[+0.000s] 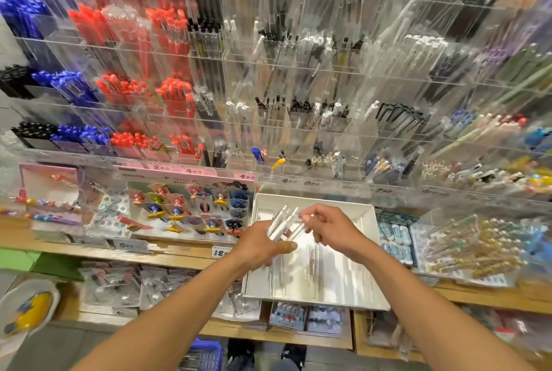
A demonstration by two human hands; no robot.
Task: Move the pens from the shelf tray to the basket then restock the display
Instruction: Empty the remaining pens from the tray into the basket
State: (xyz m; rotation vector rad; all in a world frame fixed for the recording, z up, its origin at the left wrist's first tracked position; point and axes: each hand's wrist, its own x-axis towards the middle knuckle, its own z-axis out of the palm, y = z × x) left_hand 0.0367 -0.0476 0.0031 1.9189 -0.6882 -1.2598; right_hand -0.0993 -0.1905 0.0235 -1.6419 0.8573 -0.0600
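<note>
- The left hand (263, 243) is curled round a bunch of white pens (283, 225), with the thumb pressing on them. The pens fan up and out, likely so more can be added to the bunch.
- The right hand (331, 228) is just beside the bunch, its fingers curled and pinching at the pen tips. It looks to be adding a pen or tidying the bunch so none slip.
- Both hands hang over the white tray (367, 218), so a dropped pen would fall back in.
- A few clear pens (312, 263) lie in the tray below the hands. They are blurry, so I cannot count them.
- The tray sits on the wooden shelf (478, 299), sticking out past its front edge, easy to reach.
- Below the tray, near the floor, a blue basket (206, 352) waits by the person's feet. The pens in the hand should go there, I think.
- Behind the tray, the clear display (298, 77) holds rows of red, blue and black pens. Some slots look quite bare, maybe for the restock.
</note>
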